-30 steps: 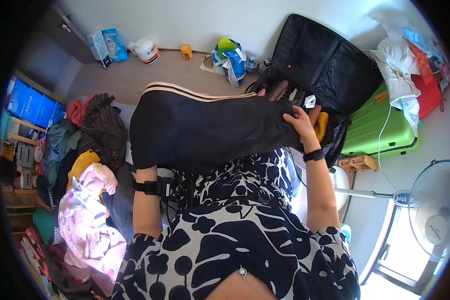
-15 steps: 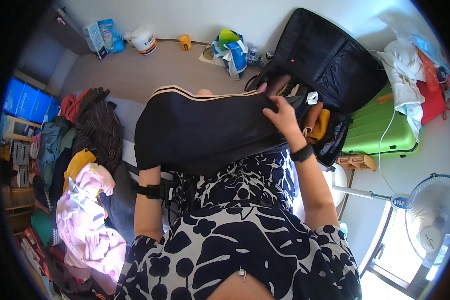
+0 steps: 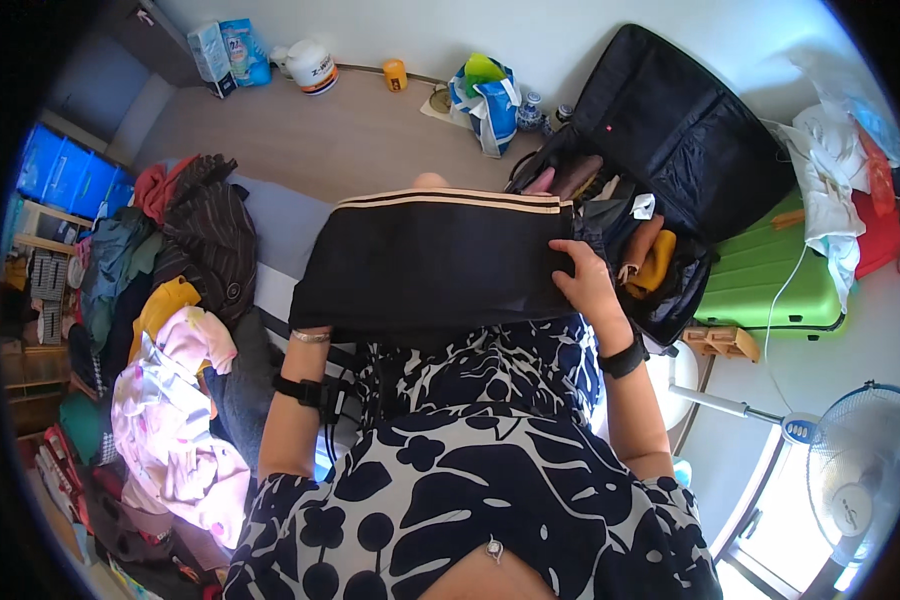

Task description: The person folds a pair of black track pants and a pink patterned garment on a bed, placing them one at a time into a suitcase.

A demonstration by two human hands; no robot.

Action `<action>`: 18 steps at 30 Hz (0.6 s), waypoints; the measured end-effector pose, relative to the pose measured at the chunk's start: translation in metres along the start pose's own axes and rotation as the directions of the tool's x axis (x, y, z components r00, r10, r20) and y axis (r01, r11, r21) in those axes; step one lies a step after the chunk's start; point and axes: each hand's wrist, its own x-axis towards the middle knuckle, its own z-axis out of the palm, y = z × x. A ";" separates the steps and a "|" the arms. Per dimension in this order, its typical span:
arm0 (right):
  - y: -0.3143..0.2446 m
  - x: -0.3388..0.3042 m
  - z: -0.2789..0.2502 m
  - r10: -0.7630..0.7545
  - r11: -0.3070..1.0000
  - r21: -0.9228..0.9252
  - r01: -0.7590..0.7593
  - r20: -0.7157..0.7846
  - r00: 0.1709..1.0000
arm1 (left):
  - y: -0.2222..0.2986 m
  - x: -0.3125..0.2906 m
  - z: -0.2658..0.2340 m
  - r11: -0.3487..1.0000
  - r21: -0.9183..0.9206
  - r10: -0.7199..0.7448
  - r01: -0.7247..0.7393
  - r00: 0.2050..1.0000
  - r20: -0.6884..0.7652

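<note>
A black garment [image 3: 440, 265] with a beige striped band along its far edge is spread over my lap, folded into a wide flat piece. My right hand [image 3: 592, 290] grips its right end, thumb and forefinger on the cloth. At the left end the cloth covers my left hand, so its fingers are hidden; only the wrist with a bracelet [image 3: 311, 337] comes out from under it. Past my right hand lies an open black suitcase [image 3: 690, 130], packed with items including a mustard-yellow roll [image 3: 653, 262] and a brown roll [image 3: 638, 245].
Heaped clothes lie on my left, among them a pink garment [image 3: 175, 420] and a dark striped one [image 3: 208, 235]. A green suitcase [image 3: 770, 270] and a standing fan [image 3: 860, 480] are at the right. A blue-white bag [image 3: 492, 115] and a white tub [image 3: 312, 68] stand along the wall.
The garment now lies flatter, its striped edge straighter and its right end squared off. My right hand has come down and nearer along that end. The whole view has shifted slightly.
</note>
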 end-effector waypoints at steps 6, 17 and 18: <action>-0.013 0.006 0.005 0.020 0.999 0.023 -0.022 0.090 0.996 | 0.022 -0.020 0.007 0.990 -0.128 0.072 -0.064 0.995 0.062; -0.048 -0.003 0.018 0.013 0.915 -0.402 -0.043 -0.076 0.997 | 0.117 -0.033 -0.066 0.096 -0.726 -0.129 0.681 0.732 0.669; -0.054 -0.003 0.024 -0.077 0.928 -0.369 0.048 -0.066 0.995 | 0.112 -0.031 -0.080 0.241 -0.608 -0.110 0.756 0.644 0.757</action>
